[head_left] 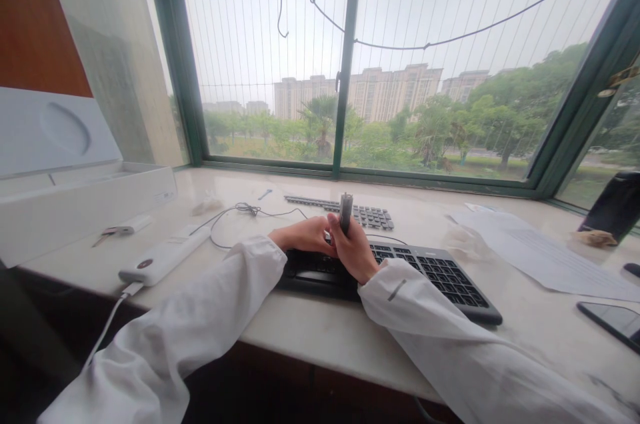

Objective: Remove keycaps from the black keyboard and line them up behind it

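Observation:
My right hand point(354, 249) is closed around a slim grey tool point(345, 212) that stands upright above the black keyboard point(440, 274). My left hand point(305, 236) lies just left of it over the keyboard's left part, fingers curled toward the right hand; what they touch is hidden. Both arms wear white sleeves. A row of loose grey keycaps point(367, 214) lies on the sill behind the hands.
A white power bank point(163, 256) with a white cable lies at the left, near an open white box point(75, 201). A thin dark wire point(247, 211) curls behind it. Papers point(545, 251) and two dark phones point(613, 321) sit at the right. The window stands behind.

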Demonstrator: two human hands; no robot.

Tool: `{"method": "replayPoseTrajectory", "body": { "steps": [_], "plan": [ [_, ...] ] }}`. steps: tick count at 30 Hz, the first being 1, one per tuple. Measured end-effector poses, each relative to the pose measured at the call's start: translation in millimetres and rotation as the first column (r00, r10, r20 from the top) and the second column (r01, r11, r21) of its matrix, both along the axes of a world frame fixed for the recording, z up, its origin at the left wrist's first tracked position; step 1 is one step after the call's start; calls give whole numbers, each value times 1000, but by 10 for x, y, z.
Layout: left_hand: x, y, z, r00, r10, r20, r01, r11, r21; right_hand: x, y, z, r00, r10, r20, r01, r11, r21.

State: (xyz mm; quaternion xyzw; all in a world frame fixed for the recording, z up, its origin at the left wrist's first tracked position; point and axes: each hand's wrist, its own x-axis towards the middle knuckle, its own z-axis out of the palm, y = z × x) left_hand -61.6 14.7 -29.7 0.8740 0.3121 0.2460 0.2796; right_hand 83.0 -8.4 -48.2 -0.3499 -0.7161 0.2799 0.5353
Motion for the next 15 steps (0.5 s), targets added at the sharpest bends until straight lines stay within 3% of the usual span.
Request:
{"method": "replayPoseTrajectory", "body": {
  "steps": [15],
  "plan": [
    [-5, -33, 43, 1000, 6, -13, -6, 1000, -11, -6, -24, -9, 999, -13, 39, 12, 999, 43]
  ]
}}
